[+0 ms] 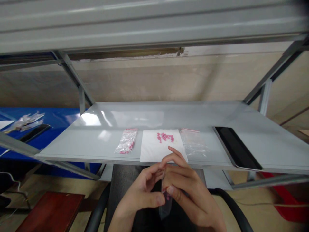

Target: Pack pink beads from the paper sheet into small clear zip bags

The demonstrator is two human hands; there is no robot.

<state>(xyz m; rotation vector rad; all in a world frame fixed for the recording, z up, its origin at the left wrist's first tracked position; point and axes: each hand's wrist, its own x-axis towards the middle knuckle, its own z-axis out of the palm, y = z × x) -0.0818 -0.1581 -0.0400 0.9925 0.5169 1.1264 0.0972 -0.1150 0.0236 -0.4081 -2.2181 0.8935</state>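
Observation:
Both hands meet in front of the shelf's near edge, around a small clear plastic bag (165, 207) with a few pink bits showing in it. My left hand (142, 190) has its thumb and fingers closed on the bag's left side. My right hand (190, 187) pinches its right side, fingers bent over the top. Just beyond lies a white paper sheet (151, 146) carrying a cluster of small pink beads (166, 136). Left of the paper rests a zip bag (126, 141) with pink beads at its bottom. On the right are flat clear zip bags (194, 141).
A dark-screened tablet (238, 148) lies on the right of the grey shelf (96, 141). Metal struts (72, 77) hold an upper shelf (154, 22) overhead. On a blue surface (62, 119) at left are plastic bags (27, 121) and a dark device. Chair armrests flank the hands.

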